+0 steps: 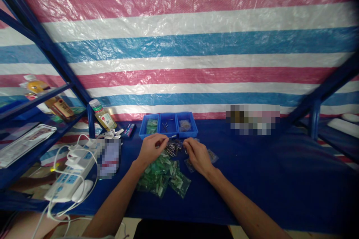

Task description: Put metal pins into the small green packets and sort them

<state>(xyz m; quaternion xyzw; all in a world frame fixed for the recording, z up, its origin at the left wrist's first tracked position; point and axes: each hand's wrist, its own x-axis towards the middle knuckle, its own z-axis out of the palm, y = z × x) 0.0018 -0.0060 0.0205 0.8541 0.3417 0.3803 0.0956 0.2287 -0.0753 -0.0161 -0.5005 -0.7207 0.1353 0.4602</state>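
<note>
Pinching narrowly, the left hand (151, 150) and right hand (198, 154) flank loose metal pieces (174, 149) on the desk (213, 201); their grip I cannot tell. Work seems unfinished: many pieces lie loose beside heaped green packets (158, 175).

Blue trays (168, 134) block far side; right tabletop (252, 171) open.

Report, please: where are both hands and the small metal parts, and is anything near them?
Left hand and right hand flank metal parts; grips unclear. Parts piled loose. Green packets crowd the pile's near side.
</note>
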